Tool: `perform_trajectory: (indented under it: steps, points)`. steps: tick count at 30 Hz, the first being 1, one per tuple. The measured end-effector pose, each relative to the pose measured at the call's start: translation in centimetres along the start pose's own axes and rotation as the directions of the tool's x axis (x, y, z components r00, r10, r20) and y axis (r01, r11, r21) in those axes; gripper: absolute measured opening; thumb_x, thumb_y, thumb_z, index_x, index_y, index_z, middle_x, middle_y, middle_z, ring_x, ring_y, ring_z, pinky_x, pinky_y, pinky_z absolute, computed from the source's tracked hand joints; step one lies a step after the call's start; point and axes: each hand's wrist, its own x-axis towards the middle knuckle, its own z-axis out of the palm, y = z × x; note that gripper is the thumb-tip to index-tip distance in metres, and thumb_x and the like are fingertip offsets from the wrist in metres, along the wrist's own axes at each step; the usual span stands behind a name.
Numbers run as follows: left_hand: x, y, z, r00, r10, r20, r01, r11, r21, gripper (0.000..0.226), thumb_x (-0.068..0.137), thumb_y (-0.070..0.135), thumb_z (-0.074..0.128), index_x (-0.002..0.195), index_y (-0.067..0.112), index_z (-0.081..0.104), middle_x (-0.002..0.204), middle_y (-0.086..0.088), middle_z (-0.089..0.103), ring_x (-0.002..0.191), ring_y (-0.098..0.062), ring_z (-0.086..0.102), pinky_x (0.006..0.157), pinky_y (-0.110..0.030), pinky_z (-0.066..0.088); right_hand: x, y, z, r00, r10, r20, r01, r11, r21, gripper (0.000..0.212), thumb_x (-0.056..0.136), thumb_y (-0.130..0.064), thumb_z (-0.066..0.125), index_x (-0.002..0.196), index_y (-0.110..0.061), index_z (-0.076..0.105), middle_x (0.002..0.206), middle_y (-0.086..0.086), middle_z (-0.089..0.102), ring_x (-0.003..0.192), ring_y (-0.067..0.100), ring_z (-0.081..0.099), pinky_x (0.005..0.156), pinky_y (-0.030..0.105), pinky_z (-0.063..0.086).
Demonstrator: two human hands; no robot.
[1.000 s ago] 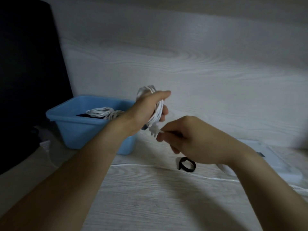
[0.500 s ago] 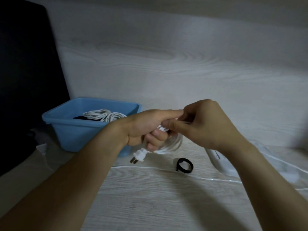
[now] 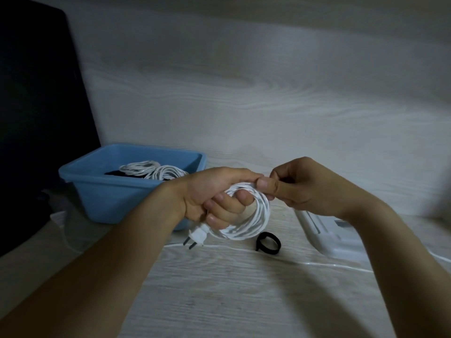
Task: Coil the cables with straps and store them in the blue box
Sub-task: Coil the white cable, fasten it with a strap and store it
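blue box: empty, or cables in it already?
Not empty. The blue box already holds white coiled cables, resting on something dark. How many coils cannot be told.

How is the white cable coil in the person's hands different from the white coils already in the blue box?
The held coil hangs above the table, gripped by the left hand and pinched by the right hand; the stored coils lie in the blue box. The held coil's plug dangles in view; no plug shows on the stored coils. All are white loops.

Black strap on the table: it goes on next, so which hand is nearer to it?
Left. The left hand holds the coil just up-left of the black strap; the right hand is higher.
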Motion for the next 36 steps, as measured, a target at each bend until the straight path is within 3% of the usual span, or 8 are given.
perform_trajectory:
  steps: [8, 11, 15, 18, 21, 28, 33, 36]
  points:
    - [-2.5, 0.9, -5.1, 0.899, 0.291, 0.328, -0.084, 0.848, -0.524, 0.045, 0.101, 0.035, 0.042, 0.071, 0.005, 0.057, 0.045, -0.001, 0.034, 0.037, -0.017, 0.031, 0.041, -0.025, 0.031, 0.0, 1.3, -1.3, 0.987, 0.020, -0.159, -0.043, 0.988, -0.147, 0.044, 0.093, -0.053, 0.052, 0.070, -0.019, 0.070, 0.055, 0.001, 0.045, 0.043, 0.003, 0.042, 0.047, 0.012, 0.035]
    - [-3.5, 1.5, -6.3, 0.879, 0.455, 0.144, -0.257, 0.706, -0.660, 0.049, 0.103, 0.035, 0.032, 0.074, 0.003, 0.055, 0.046, -0.002, 0.035, 0.041, -0.017, 0.032, 0.045, -0.031, 0.036, 0.4, 1.1, -0.5, 0.978, -0.049, -0.205, 0.024, 0.992, -0.124, 0.040, 0.100, -0.043, 0.046, 0.082, -0.018, 0.071, 0.056, 0.004, 0.042, 0.041, 0.003, 0.042, 0.047, 0.009, 0.033]
    - [-3.1, 1.8, -4.1, 0.778, 0.473, -0.413, -0.623, 0.497, -0.603, 0.044, 0.098, 0.041, 0.034, 0.064, 0.015, 0.045, 0.041, 0.007, 0.030, 0.032, -0.008, 0.025, 0.037, -0.021, 0.030, 1.3, 0.8, 2.3, 0.987, -0.091, -0.136, 0.061, 0.975, -0.215, 0.029, 0.104, -0.031, 0.043, 0.103, -0.020, 0.069, 0.048, -0.015, 0.050, 0.047, 0.000, 0.049, 0.054, 0.011, 0.034]
    - [-2.2, 2.0, -2.8, 0.735, 0.445, -0.511, -0.672, 0.382, -0.635, 0.038, 0.096, 0.040, 0.040, 0.072, 0.011, 0.049, 0.054, 0.004, 0.034, 0.043, -0.011, 0.031, 0.049, -0.023, 0.034, 1.6, 0.5, 4.5, 0.987, -0.127, -0.103, 0.090, 0.947, -0.309, 0.028, 0.105, -0.022, 0.042, 0.122, -0.014, 0.063, 0.064, -0.019, 0.054, 0.060, 0.000, 0.051, 0.063, 0.015, 0.040]
    - [-1.4, 2.1, -1.8, 0.684, 0.466, -0.562, -0.729, 0.464, -0.502, 0.021, 0.098, 0.022, 0.043, 0.081, 0.011, 0.049, 0.066, 0.000, 0.043, 0.054, -0.012, 0.042, 0.065, -0.029, 0.045, 1.6, 0.2, 5.5, 0.989, -0.140, -0.047, 0.114, 0.924, -0.364, 0.028, 0.104, -0.020, 0.043, 0.122, -0.007, 0.060, 0.074, 0.000, 0.059, 0.068, 0.020, 0.055, 0.072, 0.040, 0.046]
    - [0.6, 1.1, -1.5, 0.420, 0.577, -0.700, -0.594, 0.759, 0.269, 0.012, 0.097, 0.000, 0.052, 0.098, 0.011, 0.050, 0.074, -0.008, 0.059, 0.064, -0.013, 0.060, 0.068, -0.026, 0.052, 0.8, -1.4, 5.0, 0.989, -0.143, 0.033, 0.145, 0.927, -0.346, 0.023, 0.101, -0.029, 0.054, 0.115, -0.016, 0.066, 0.069, -0.007, 0.059, 0.062, 0.008, 0.056, 0.064, 0.027, 0.045]
    - [0.1, 0.6, -1.3, 0.587, 0.618, -0.522, -0.386, 0.781, 0.490, 0.004, 0.097, 0.004, 0.054, 0.096, 0.007, 0.052, 0.076, -0.006, 0.059, 0.070, -0.014, 0.059, 0.068, -0.027, 0.048, 0.5, -1.9, 3.8, 0.956, -0.267, -0.124, 0.201, 0.900, -0.388, 0.022, 0.095, -0.029, 0.062, 0.077, -0.020, 0.070, 0.059, -0.003, 0.063, 0.057, 0.013, 0.057, 0.057, 0.022, 0.042]
    - [-0.4, 0.7, -0.3, 0.754, 0.557, -0.349, -0.370, 0.798, 0.475, 0.037, 0.101, 0.030, 0.049, 0.076, 0.003, 0.057, 0.061, -0.006, 0.057, 0.061, -0.019, 0.055, 0.062, -0.027, 0.044, 0.3, -2.0, 2.9, 0.915, -0.319, -0.247, 0.230, 0.915, -0.331, 0.012, 0.083, -0.031, 0.077, 0.075, -0.023, 0.076, 0.064, -0.011, 0.070, 0.059, 0.004, 0.064, 0.058, 0.015, 0.044]
